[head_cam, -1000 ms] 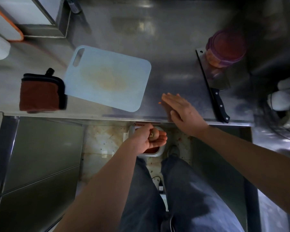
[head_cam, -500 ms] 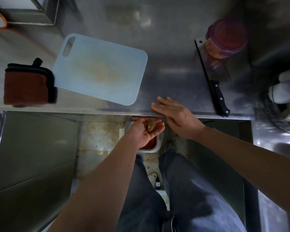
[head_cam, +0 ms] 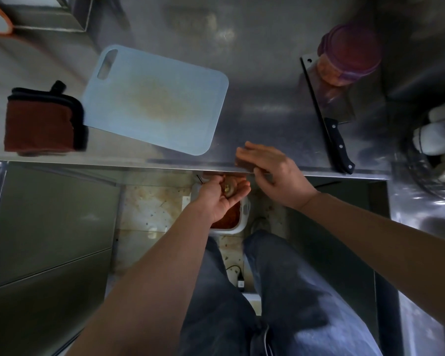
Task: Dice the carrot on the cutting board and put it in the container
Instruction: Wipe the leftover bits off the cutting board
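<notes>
Figure: view down onto a steel desk [head_cam: 267,111], with every position given from the pale blue cutting board [head_cam: 154,98]. We see the board lying askew on the desk, with a faint orange stain at its middle. A folded dark red cloth [head_cam: 39,124] touches the board's left edge. Well to the right of the board lies a cleaver [head_cam: 331,114] with a black handle. Just past its blade tip stands the container [head_cam: 349,52], closed with a purple lid, and we make out orange carrot pieces through its wall. Below the board's near right corner, on the floor, stands a white bin [head_cam: 244,211] with reddish contents. The right hand [head_cam: 275,173] rests flat, fingers straight, on the desk edge just right of that corner. The left hand [head_cam: 216,199], palm up under the edge, cups a carrot stub [head_cam: 228,189] in its curled fingers over the bin.
</notes>
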A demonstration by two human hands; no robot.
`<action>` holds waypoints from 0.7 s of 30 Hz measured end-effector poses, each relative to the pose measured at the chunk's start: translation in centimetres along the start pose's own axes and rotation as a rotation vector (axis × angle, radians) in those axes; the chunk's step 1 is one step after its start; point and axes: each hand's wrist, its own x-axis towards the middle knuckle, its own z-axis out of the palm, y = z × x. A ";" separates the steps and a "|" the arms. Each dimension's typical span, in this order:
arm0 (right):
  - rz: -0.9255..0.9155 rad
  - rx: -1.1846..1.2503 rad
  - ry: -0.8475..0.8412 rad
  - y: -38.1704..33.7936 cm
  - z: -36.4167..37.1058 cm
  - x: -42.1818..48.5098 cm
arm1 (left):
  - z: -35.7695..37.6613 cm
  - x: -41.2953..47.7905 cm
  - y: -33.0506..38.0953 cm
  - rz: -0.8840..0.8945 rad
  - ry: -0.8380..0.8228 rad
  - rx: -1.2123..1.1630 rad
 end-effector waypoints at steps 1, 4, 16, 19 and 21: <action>-0.003 -0.019 -0.014 0.1 0.2 0.0 | -0.1 0.0 0.0 0.004 0.002 -0.003; -0.057 -0.055 -0.070 0.1 0.7 -0.8 | -0.3 0.1 0.0 0.014 -0.011 -0.008; -0.009 0.019 -0.047 -1.1 0.5 -0.3 | -1.1 0.6 0.0 0.042 -0.005 0.052; 0.037 0.059 0.017 -1.2 0.1 0.1 | -1.3 0.6 0.0 0.049 0.009 0.104; 0.048 0.048 0.066 -1.1 0.0 0.5 | -1.5 0.6 -0.1 0.060 0.029 0.175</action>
